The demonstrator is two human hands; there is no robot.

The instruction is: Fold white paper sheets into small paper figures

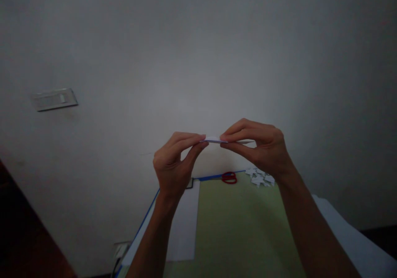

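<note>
A folded piece of white paper (213,140) is held up level in front of the wall, seen nearly edge-on. My left hand (176,162) pinches its left end between thumb and fingers. At the right end, my right hand (259,145) pinches it the same way, and a thin flap of paper shows between that thumb and fingers. How the paper is folded cannot be made out from this angle. Both hands are raised above the green tabletop (238,228).
Red-handled scissors (229,178) lie at the table's back edge. Several white paper cutouts (259,177) are piled to their right. White paper sheets (182,228) lie on the left, by a dark-edged object (190,183). A switch plate (55,99) is on the wall (198,54).
</note>
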